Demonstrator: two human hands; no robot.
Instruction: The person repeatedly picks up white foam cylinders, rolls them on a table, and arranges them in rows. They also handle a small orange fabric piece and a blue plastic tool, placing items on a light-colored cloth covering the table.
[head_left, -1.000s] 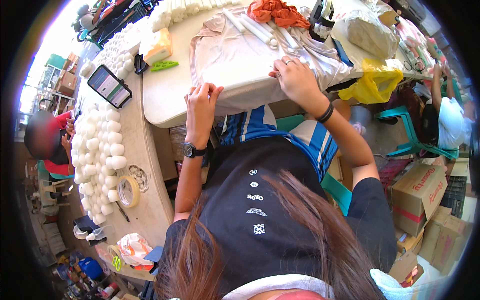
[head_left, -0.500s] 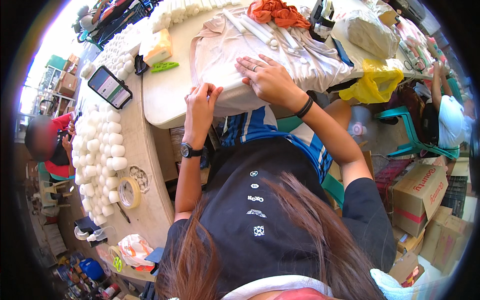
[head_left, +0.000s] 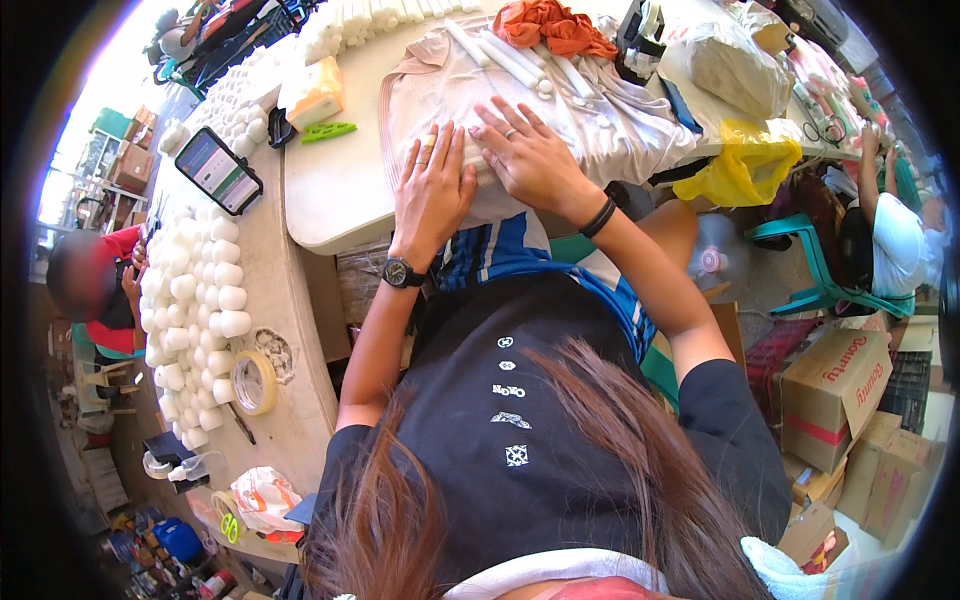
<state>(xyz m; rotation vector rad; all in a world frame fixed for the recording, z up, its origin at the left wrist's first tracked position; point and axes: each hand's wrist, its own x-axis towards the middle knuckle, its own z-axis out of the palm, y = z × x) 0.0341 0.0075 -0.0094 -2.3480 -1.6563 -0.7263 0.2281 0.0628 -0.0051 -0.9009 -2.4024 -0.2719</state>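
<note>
A pale beige cloth (head_left: 420, 85) lies over the near edge of the white table. My left hand (head_left: 436, 185) rests flat on it with fingers stretched forward and a ring showing. Beside it, my right hand (head_left: 528, 155) also lies flat, fingers slightly spread. Whatever may be under the palms is hidden. Beyond my fingers, several white tubes (head_left: 508, 58) sit on the cloth, with small white round pieces (head_left: 545, 87) near them. A crumpled orange cloth (head_left: 555, 28) is heaped behind the tubes.
To the left, a phone (head_left: 218, 170) lies near rows of white rounded cylinders (head_left: 195, 310) and a masking tape roll (head_left: 254, 382). A green cutter (head_left: 328, 131) is nearer. At right are a tape dispenser (head_left: 640, 40), yellow plastic bag (head_left: 745, 165) and cardboard boxes (head_left: 835, 395). People sit at both sides.
My left hand has gone from pinched fingers at the cloth's near edge to lying flat farther forward, beside my right hand. My right hand stays flat, its fingers reaching slightly farther forward.
</note>
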